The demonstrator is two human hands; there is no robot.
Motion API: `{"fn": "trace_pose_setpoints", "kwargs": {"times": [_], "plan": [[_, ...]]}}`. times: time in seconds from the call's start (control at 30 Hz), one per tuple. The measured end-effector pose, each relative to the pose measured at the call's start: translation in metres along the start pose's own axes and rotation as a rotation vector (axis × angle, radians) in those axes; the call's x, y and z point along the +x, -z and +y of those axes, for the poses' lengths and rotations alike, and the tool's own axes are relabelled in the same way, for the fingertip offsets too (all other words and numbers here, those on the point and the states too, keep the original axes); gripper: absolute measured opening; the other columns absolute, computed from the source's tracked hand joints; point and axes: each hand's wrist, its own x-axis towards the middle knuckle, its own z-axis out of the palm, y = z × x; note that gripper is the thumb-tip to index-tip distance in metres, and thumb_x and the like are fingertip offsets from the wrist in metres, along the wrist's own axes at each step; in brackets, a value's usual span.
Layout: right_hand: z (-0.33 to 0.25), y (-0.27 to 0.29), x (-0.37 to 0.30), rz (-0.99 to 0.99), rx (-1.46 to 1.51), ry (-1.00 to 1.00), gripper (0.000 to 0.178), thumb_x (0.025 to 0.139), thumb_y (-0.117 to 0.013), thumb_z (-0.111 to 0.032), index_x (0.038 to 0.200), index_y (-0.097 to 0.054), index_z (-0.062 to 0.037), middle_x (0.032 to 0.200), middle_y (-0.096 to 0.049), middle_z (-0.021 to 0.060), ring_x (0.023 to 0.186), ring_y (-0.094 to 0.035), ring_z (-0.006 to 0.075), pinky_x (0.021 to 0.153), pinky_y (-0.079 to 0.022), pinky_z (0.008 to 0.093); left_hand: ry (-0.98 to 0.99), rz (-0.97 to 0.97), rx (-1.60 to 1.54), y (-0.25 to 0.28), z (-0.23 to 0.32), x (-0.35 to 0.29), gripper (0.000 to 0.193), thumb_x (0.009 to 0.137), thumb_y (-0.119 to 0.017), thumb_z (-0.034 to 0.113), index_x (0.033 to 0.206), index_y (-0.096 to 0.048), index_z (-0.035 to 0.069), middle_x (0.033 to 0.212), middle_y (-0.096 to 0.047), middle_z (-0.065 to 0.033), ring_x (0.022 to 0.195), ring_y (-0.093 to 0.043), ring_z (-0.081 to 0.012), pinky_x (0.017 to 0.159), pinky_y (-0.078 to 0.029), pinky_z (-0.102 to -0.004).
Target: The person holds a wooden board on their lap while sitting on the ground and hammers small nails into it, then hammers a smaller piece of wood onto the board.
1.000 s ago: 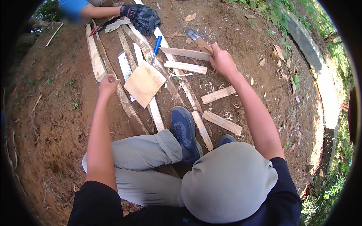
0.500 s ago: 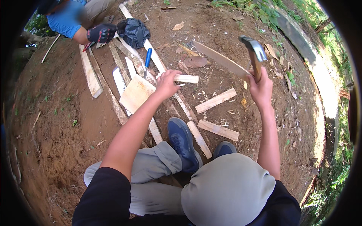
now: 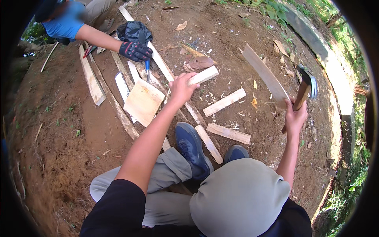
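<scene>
My left hand (image 3: pixel 182 87) grips a short, pale wood block (image 3: pixel 204 75), raised above the strips on the ground. In my right hand (image 3: pixel 295 117) is a claw hammer (image 3: pixel 303 91), head up. The same fist also holds a long, flat tan strip (image 3: pixel 265 72) that slants up to the left; whether it is a slat or a blade I cannot tell. A square wood piece (image 3: pixel 144 102) lies left of my left hand. Beyond it, another person's gloved hand (image 3: pixel 136 51) is at the blue handle of a tool (image 3: pixel 147 65), its tip hidden behind the square piece.
Short wood pieces (image 3: pixel 224 102) and shavings lie before my shoes (image 3: pixel 191 148). Long wood strips (image 3: pixel 91 77) spread toward the other person (image 3: pixel 65 23) at the far left. A black plastic bag (image 3: pixel 134 32) rests on them. A concrete edge (image 3: pixel 308 33) runs along the right.
My right hand has moved right with the hammer and tan strip. My left hand has lifted and tilted the wood block. The other person's gloved hand has reached right to the blue handle.
</scene>
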Motion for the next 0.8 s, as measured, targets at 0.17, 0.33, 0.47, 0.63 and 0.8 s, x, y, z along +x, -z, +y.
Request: {"fn": "trace_pose_setpoints", "kwargs": {"times": [0.17, 0.33, 0.47, 0.63, 0.8], "plan": [[-0.014, -0.016, 0.002, -0.013, 0.030, 0.015, 0.028, 0.093, -0.078, -0.008, 0.115, -0.062, -0.0003, 0.105, -0.079, 0.0146, 0.093, -0.077, 0.0224, 0.083, -0.059, 0.0373, -0.070, 0.005, -0.014, -0.027, 0.046, -0.008, 0.051, 0.080, -0.087, 0.032, 0.127, -0.072, 0.024, 0.118, -0.069, -0.0042, 0.118, -0.061, -0.0280, 0.103, -0.038, -0.0479], [-0.021, -0.019, 0.003, -0.045, 0.029, 0.081, 0.027, 0.092, -0.078, -0.009, 0.111, -0.062, -0.0011, 0.102, -0.079, 0.0159, 0.091, -0.078, 0.0273, 0.080, -0.058, 0.0377, -0.067, 0.046, -0.098, -0.053, 0.067, -0.029, 0.055, 0.080, -0.087, 0.035, 0.130, -0.066, 0.022, 0.123, -0.061, -0.0056, 0.122, -0.057, -0.0266, 0.105, -0.038, -0.0479], [-0.017, -0.022, -0.002, -0.037, 0.042, 0.058, 0.027, 0.092, -0.079, -0.009, 0.111, -0.062, -0.0013, 0.101, -0.079, 0.0153, 0.092, -0.078, 0.0266, 0.081, -0.058, 0.0375, -0.059, -0.179, -0.143, -0.056, 0.079, -0.052, 0.057, 0.078, -0.087, 0.031, 0.130, -0.066, 0.019, 0.121, -0.062, -0.0067, 0.124, -0.057, -0.0274, 0.105, -0.039, -0.0485], [-0.023, -0.026, -0.006, -0.055, 0.119, 0.028, 0.029, 0.092, -0.079, -0.008, 0.113, -0.061, -0.0003, 0.102, -0.079, 0.0144, 0.094, -0.077, 0.0229, 0.083, -0.058, 0.0364, -0.103, -0.222, -0.063, -0.059, 0.057, -0.068, 0.054, 0.077, -0.086, 0.020, 0.129, -0.070, 0.016, 0.121, -0.062, -0.0076, 0.123, -0.057, -0.0294, 0.106, -0.040, -0.0471], [-0.021, -0.027, -0.012, -0.081, 0.128, 0.032, 0.031, 0.092, -0.078, -0.007, 0.117, -0.062, 0.0003, 0.103, -0.079, 0.0147, 0.094, -0.077, 0.0216, 0.084, -0.058, 0.0350, -0.157, -0.309, -0.165, -0.059, 0.041, -0.077, 0.054, 0.077, -0.086, 0.021, 0.130, -0.073, 0.019, 0.120, -0.061, -0.0070, 0.119, -0.058, -0.0309, 0.103, -0.043, -0.0453]]}}
